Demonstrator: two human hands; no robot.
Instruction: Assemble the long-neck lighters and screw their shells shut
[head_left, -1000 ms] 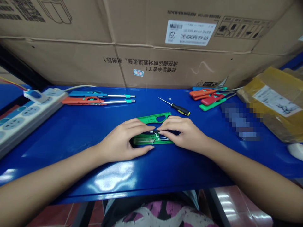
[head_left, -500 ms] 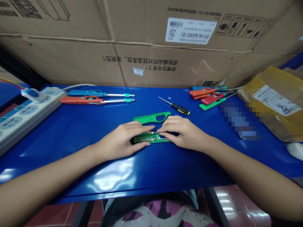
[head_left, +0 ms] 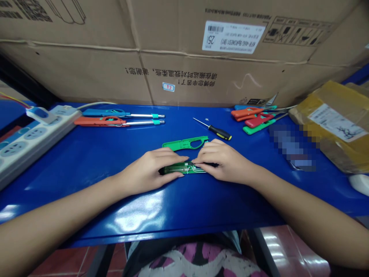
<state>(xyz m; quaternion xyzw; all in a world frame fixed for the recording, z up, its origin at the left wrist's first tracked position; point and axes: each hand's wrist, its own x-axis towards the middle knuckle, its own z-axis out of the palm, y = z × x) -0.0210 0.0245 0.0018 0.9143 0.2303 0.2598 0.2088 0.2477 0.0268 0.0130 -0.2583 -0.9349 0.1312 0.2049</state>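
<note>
Thumb and forefinger of the right hand (head_left: 223, 158) close in a narrow pinch on a small dark part (head_left: 190, 163), though the fingertips cover most of it. At the centre of the frame, just below that pinch, the open lighter half-shell (head_left: 193, 172) lies lengthwise on the blue tabletop (head_left: 72, 202). Left hand (head_left: 147, 169) curls around its left end, thumb along the near edge and fingers along the far edge, a loose hold that steadies more than it squeezes.

Inside the half-shell sit a translucent tube-like tank (head_left: 174, 168) and thin white wires (head_left: 195, 168). Just above it lies the matching green half-shell (head_left: 180, 144), its trigger opening toward the right.

The thin plastic looks light and fairly stiff, likely to skate on the glossy surface unless braced; its two long edges seem the best place to hold. The wires look soft and easily snagged or pulled loose, so the dark part is best taken by its sides, with fingertips only. A black-and-yellow screwdriver (head_left: 220, 132) rests above and right of centre, well clear of the left hand.
</note>
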